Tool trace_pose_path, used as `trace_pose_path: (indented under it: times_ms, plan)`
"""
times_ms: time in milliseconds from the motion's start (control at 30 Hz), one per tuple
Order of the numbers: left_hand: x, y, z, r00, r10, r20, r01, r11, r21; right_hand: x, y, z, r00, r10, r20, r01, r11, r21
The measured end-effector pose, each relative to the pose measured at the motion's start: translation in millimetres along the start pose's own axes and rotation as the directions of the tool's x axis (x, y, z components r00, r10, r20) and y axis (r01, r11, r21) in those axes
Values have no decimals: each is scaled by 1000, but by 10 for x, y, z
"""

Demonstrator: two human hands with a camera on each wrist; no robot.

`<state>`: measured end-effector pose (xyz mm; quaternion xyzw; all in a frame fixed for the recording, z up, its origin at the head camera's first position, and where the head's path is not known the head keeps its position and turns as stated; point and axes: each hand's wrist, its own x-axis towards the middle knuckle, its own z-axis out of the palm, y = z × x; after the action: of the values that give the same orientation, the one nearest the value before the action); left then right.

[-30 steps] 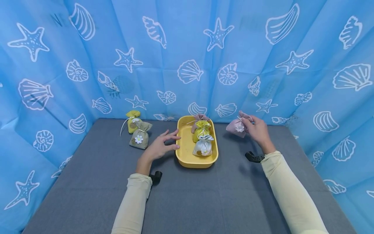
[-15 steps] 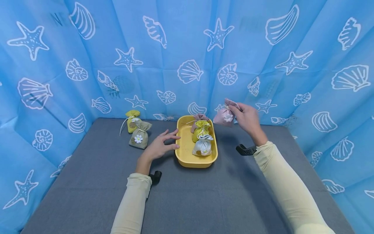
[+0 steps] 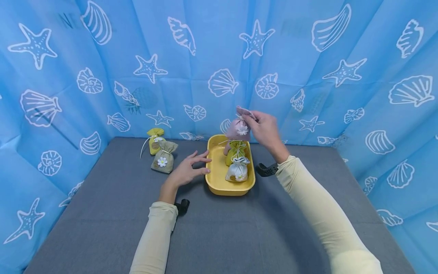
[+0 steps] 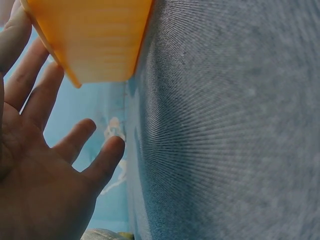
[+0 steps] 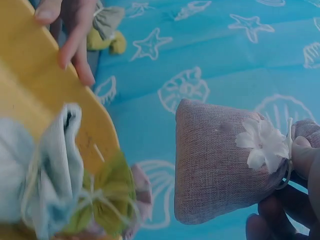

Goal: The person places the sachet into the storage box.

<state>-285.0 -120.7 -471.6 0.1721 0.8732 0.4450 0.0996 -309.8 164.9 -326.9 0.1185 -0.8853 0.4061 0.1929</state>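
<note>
Presently we see the pink pouch (image 3: 237, 130) as a woven cloth bag, plump at its bottom and tied with a pale cord, bearing a white flower (image 5: 262, 145). It is lifted near the far end of the yellow tray (image 3: 230, 192), and in the head view it covers a part of the far rim. Inside, a white pouch (image 3: 236, 171) and a yellow-green pouch (image 3: 234, 156) stand toward the right wall; between them and the left wall, the tray's floor is visible. Our right hand (image 3: 265, 129) pinches the pouch's neck with curled fingers, the forearm reaching diagonally inward. Our left hand (image 3: 186, 171), its fingers spread and gripping nothing, touches the left rim.
</note>
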Motion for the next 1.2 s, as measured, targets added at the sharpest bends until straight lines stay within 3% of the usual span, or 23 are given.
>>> trace_pose_path:
  times_ms: [200,467,767,1200]
  plan:
    - [1,7,-4,1000,-9,-4,9,1000,-5,70,-55,249,999,-15,42,14,1000,11]
    - [16,5,5,1000,-9,-2,9,1000,4,91,-44,513,985,93,148,-104,992,66]
    - [11,-2,3,1000,-19,-8,19,1000,7,108,-116,711,948,192,254,-167,979,-117]
    - [16,-28,-13,1000,8,4,-7,1000,-13,136,-39,877,916,314,250,-265,941,-209]
